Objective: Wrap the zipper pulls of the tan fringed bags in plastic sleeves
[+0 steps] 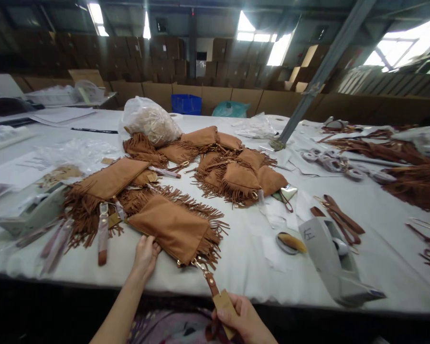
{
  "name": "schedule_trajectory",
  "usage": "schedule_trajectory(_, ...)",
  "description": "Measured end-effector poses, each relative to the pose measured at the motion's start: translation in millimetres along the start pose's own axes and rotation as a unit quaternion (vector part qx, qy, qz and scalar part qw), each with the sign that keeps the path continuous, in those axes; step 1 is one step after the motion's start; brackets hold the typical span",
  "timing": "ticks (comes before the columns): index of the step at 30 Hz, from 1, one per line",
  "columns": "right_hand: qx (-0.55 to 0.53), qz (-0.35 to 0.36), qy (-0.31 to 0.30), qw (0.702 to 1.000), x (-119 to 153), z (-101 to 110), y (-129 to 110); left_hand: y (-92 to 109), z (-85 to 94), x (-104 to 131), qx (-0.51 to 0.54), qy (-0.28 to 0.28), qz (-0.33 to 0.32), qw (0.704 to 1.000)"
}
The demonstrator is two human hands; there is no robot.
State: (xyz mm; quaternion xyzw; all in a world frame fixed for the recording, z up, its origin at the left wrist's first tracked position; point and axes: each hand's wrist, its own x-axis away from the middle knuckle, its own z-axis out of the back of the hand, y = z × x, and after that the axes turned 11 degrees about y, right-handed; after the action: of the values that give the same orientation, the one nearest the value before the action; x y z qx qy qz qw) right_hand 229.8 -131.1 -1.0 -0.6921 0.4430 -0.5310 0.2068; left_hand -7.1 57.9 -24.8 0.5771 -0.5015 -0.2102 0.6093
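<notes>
Spreading all the way across, the white surface [243, 267] is the biggest thing. At the middle of the view sits a heap of brown pouches [241, 177]. A stuffed clear bag [150, 119] is at 10 o'clock. The near pouch [172, 229], with its fringe, lies at 7 o'clock. Gray tape holders [329, 258] stand at 4 and 9 o'clock. At 7 o'clock, the left hand [146, 258] touches the near pouch's edge; I can't tell if it is gripping. At 6 o'clock, the right hand [245, 317] pinches a tan tag [224, 303] by the brown strap [211, 283].

The near pouch could slip off, I think, if the strap got a hard tug, because it lies close to the edge. A tight squeeze could bend the tag.

Counting: one surface, one stuffed bag, one near pouch, two tape holders, two hands, one clipped-on strap, one pinched tag. The heap is too tangled to count.
</notes>
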Motion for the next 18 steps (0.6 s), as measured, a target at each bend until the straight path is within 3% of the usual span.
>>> schedule_trajectory(3, -0.044, -0.024, 0.020, 0.999, 4, -1, -10, 14, 13.7, 4, -0.053, 0.036, -0.039, 0.997)
schedule_trajectory(5, -0.059, -0.040, 0.043, 0.997, 4, -3, -19, 24, 16.2, 24, -0.128, 0.051, -0.162, 0.977)
schedule_trajectory(6, -0.062, -0.045, 0.049, 0.996, 4, -5, -23, 27, 14.6, 39, -0.188, 0.024, -0.262, 0.946)
schedule_trajectory(7, -0.063, -0.049, 0.048, 0.996, 4, -7, -26, 29, 11.1, 56, -0.257, -0.044, -0.370, 0.892)
schedule_trajectory(8, -0.066, -0.051, 0.041, 0.996, 4, -8, -29, 28, 6.2, 73, -0.310, -0.156, -0.454, 0.821)
schedule_trajectory(10, -0.073, -0.049, 0.015, 0.996, 3, -12, -34, 20, -6.1, 102, -0.362, -0.376, -0.545, 0.656)
schedule_trajectory(11, -0.074, -0.049, 0.002, 0.996, 3, -13, -35, 14, -12.3, 111, -0.369, -0.440, -0.561, 0.595)
schedule_trajectory(13, -0.075, -0.047, -0.008, 0.996, 2, -12, -36, 3, -22.3, 117, -0.385, -0.489, -0.570, 0.537)
schedule_trajectory(15, -0.082, -0.039, 0.012, 0.996, 0, -9, -32, -2, -28.4, 112, -0.388, -0.500, -0.553, 0.543)
schedule_trajectory(16, -0.083, -0.030, 0.028, 0.996, 0, -5, -28, -1, -30.3, 108, -0.379, -0.510, -0.528, 0.563)
schedule_trajectory(18, -0.050, -0.005, 0.051, 0.997, -1, 3, -13, 5, -33.5, 102, -0.341, -0.531, -0.440, 0.639)
